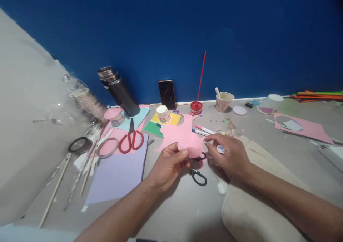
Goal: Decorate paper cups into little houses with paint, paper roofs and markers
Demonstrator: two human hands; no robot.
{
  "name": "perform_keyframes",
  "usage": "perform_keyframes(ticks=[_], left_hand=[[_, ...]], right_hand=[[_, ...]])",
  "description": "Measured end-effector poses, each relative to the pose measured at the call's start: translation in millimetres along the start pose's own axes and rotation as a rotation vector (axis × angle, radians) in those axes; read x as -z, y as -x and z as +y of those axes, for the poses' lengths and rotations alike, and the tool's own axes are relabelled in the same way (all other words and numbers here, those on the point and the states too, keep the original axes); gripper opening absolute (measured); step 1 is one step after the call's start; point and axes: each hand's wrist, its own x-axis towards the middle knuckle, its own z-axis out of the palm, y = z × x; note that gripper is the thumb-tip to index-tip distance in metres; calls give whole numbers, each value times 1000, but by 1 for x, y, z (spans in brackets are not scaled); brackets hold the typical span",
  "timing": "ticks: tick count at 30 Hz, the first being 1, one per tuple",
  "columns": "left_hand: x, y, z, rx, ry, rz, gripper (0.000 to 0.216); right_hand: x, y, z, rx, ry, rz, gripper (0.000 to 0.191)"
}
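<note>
My left hand [174, 159] pinches a cut piece of pink paper [190, 144] between thumb and fingers, above the table. Close to the right edge of that paper is my right hand [227, 152], its thumb and index finger drawn together. A small round whitish end [220, 149] shows among its curled fingers; the rest of that thing is hidden. Under the hands lie scissors with black handles [199, 178], partly covered. Behind the held piece spreads a larger pink sheet [174, 132] with cut-out edges.
Red-handled scissors [131, 142], a lilac sheet [115, 179] and tape rolls [107, 148] lie left. Behind stand a dark flask [120, 95], a phone [167, 93], a paper cup [163, 114] and a red paint pot [196, 108]. A beige cloth [257, 202] lies under my right forearm.
</note>
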Motion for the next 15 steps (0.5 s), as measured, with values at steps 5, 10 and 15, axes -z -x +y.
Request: perform_keyframes(ticks=[5, 10, 15], left_hand=[[3, 2, -1, -60, -160, -47, 39], [1, 3, -2, 27, -125, -130, 47], [-1, 4, -3, 106, -65, -178, 50]], right_hand=[[12, -8, -6, -574, -810, -425, 37], [7, -2, -4, -709, -1092, -496, 43], [6, 0, -5, -704, -1032, -511, 40]])
